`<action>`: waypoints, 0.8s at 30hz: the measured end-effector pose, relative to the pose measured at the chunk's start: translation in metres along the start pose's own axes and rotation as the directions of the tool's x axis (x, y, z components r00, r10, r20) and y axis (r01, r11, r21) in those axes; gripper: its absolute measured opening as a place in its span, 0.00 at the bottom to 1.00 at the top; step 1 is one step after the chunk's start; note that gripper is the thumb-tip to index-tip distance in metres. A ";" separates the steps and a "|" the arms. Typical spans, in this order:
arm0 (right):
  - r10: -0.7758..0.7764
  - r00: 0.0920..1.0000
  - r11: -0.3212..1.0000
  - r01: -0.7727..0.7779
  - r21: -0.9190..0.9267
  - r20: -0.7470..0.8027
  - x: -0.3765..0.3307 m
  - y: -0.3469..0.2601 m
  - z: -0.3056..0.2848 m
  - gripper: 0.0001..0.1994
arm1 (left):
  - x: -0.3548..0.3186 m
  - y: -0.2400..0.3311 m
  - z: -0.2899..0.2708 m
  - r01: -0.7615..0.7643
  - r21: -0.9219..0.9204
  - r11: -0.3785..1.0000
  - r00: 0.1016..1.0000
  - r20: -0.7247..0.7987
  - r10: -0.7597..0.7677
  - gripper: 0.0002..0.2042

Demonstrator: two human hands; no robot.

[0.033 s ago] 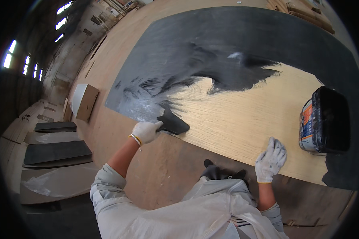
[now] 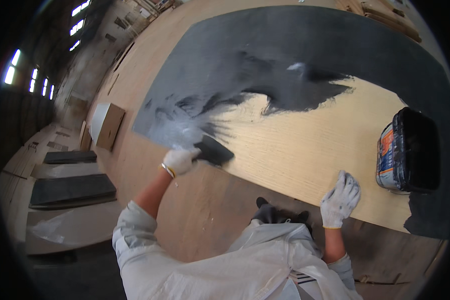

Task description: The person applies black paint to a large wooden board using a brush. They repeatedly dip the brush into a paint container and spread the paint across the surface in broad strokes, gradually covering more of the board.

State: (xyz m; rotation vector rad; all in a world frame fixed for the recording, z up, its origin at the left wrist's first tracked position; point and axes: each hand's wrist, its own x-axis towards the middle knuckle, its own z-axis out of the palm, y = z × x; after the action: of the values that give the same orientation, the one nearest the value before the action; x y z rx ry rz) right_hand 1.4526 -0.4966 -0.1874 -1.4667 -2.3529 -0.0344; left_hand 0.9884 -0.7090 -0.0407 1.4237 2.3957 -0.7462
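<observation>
Head view looking down; large pale plywood panel (image 2: 310,150) fills centre of frame, upper part coated black, lower strip bare; left hand (image 2: 179,161) in white glove, left of centre, fingers clamped on black wide brush (image 2: 215,151), bristles flat on panel at paint's ragged edge, seemingly to spread coat; right hand (image 2: 340,199), gloved, lower right, fingers spread flat on bare wood, holding nothing, likely bracing; open paint tub (image 2: 410,150) at right edge, near right hand; dark boards (image 2: 70,190) on floor, far left.
</observation>
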 end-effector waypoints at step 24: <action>0.003 1.000 1.000 -0.004 0.027 0.004 -0.003 0.004 0.002 0.36 | 0.018 -0.007 -0.010 -0.079 0.095 0.992 0.997 0.016 0.078 0.21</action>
State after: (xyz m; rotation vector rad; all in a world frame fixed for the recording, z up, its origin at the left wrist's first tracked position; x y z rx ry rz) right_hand 1.4571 -0.4968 -0.1911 -1.4596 -2.3446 0.0006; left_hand 0.9744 -0.6928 -0.0386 1.5359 2.3088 -0.8579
